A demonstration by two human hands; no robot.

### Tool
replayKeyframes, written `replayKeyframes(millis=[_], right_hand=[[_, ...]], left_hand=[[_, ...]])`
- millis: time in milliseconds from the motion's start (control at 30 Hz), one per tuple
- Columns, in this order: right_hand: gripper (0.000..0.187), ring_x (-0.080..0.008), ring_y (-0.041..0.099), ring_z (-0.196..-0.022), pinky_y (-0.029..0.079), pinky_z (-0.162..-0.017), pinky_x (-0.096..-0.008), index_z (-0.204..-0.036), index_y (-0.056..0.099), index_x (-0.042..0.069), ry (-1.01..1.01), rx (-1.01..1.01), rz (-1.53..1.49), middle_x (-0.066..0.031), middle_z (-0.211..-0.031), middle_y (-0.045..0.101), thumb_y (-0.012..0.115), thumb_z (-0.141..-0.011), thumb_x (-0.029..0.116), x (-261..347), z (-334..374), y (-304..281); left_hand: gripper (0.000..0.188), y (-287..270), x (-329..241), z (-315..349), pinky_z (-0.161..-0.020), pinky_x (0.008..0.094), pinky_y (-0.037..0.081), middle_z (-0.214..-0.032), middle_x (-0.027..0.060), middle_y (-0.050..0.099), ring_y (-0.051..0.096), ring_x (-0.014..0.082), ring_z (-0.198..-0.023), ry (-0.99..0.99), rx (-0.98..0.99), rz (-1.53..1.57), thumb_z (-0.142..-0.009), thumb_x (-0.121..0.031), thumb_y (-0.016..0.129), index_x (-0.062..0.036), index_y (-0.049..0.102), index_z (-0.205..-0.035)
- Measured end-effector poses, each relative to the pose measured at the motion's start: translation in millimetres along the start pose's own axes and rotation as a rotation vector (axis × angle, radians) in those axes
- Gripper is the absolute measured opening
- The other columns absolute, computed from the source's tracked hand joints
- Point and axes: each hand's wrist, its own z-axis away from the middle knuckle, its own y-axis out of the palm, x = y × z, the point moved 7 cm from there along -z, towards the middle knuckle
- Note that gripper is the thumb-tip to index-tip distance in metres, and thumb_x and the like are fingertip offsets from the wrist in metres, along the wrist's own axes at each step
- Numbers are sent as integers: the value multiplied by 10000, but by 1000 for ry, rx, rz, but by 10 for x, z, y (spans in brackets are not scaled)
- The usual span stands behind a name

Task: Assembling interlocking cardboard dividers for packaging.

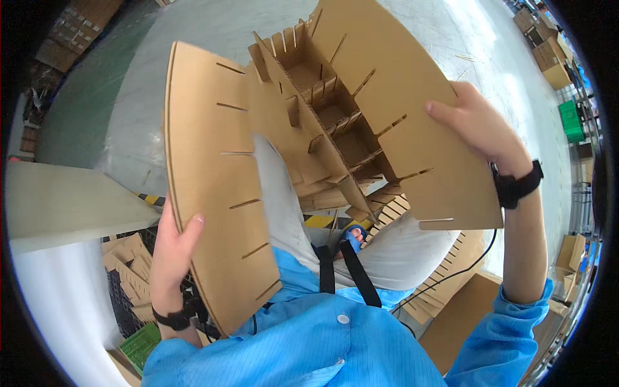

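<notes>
My left hand [173,245] is closed on the outer edge of a slotted cardboard sheet [213,161], thumb on its face. The sheet stands tilted on the left, a row of short slits along its inner side. My right hand [480,122] grips the outer edge of another slotted cardboard sheet [400,84], its thumb on top and the other fingers hidden behind. This sheet's slits face a cardboard divider grid [335,119] of crossed strips between the two sheets. Several grid cells stand open next to the right sheet. The left sheet is apart from the grid's strips.
Loose slotted cardboard strips [132,271] lie at the lower left near a green crate [140,345]. More slotted sheets [445,284] and a cardboard box [461,326] are beside my right leg. Another person [353,237] in blue shows between my legs. A pale table [64,203] stands left.
</notes>
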Motion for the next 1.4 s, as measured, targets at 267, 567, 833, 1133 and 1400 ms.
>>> replayKeyframes(millis=[267, 567, 833, 1133, 1400], right_hand=[[421, -247, 693, -764, 537, -714, -366, -1067, 612, -132, -91, 38, 209, -207, -855, 697, 592, -899, 252, 332, -580, 228], [372, -425, 663, -949, 529, -856, -477, -1046, 623, -79, 11, 73, 423, -285, -995, 676, 594, -906, 265, 33, -691, 530], [461, -441, 649, -1019, 516, -907, -498, -1179, 554, -41, 125, 23, 399, -277, -1040, 675, 564, -955, 362, -72, -616, 741], [441, -359, 549, -1240, 429, -1041, -473, -1275, 478, -8, -316, -342, 622, -220, -1231, 617, 548, -961, 293, 297, -1479, 967], [220, -296, 563, -1175, 423, -991, -428, -1061, 612, 49, -316, -501, 736, -142, -1123, 669, 512, -896, 156, 96, -1697, 1344]], left_hand=[[510, -722, 1553, -315, -1038, 382, 468, -1398, 115, 533, 560, 243, -1235, -186, -152, 699, -1005, -247, 572, -19, 411, -1432], [442, -1337, 3231, -1607, -1014, 404, 484, -1311, 73, 621, 598, 252, -1180, -453, -204, 824, -993, -317, 600, -76, 528, -1357], [451, -1177, 3815, -1750, -980, 456, 485, -1376, 62, 565, 559, 259, -1226, -592, -189, 742, -1001, -314, 579, -152, 466, -1407], [599, -501, 3428, -1046, -960, 416, 459, -1361, 160, 474, 513, 270, -1206, -612, -653, 360, -952, -117, 598, -106, 282, -1461], [391, 365, 128, -924, -1113, 529, 323, -1401, 193, 488, 399, 323, -1385, 316, -509, 553, -1024, -214, 456, -63, 409, -1382]])
